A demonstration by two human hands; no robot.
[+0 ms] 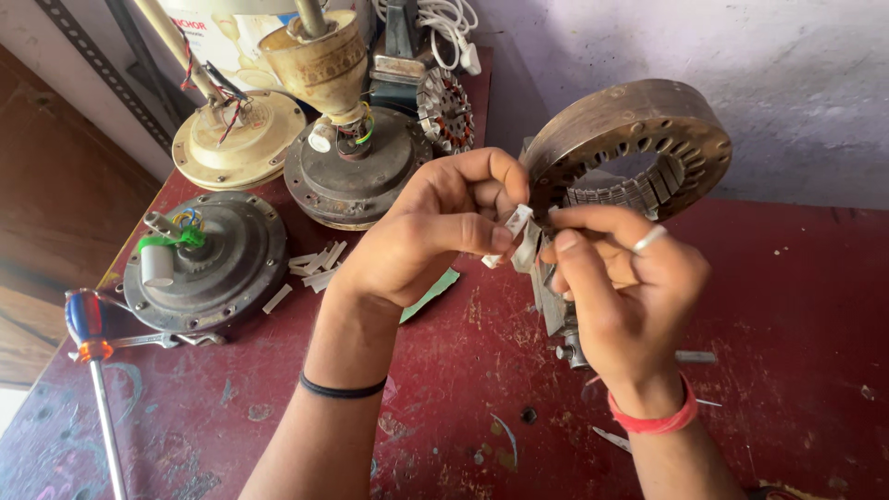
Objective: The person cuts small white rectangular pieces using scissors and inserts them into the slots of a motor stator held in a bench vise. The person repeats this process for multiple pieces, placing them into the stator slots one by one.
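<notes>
From the head camera, I see my left hand [421,231] and my right hand [616,278] close together above the dark red table [787,306]. Both hands pinch the same small white strip [517,222]: my left thumb and first finger grip its lower end, and the fingers of my right hand grip it from the other side. The strip is in the air, just in front of the metal ring [630,143]. This ring stands tilted behind my hands, and its inner side has many narrow slots. I cannot tell what carries the ring, because my hands hide the part under it.

On the table, to the left of my left wrist, some more white strips [317,261] lie in a loose small heap. Beside them lies a round grey motor housing [208,259] with a white capacitor [156,265] and green and blue wires on top. Behind it stand a cream motor cover [239,139] and another dark motor [356,171]. A screwdriver [93,370] with a blue and orange handle lies at the left edge.
</notes>
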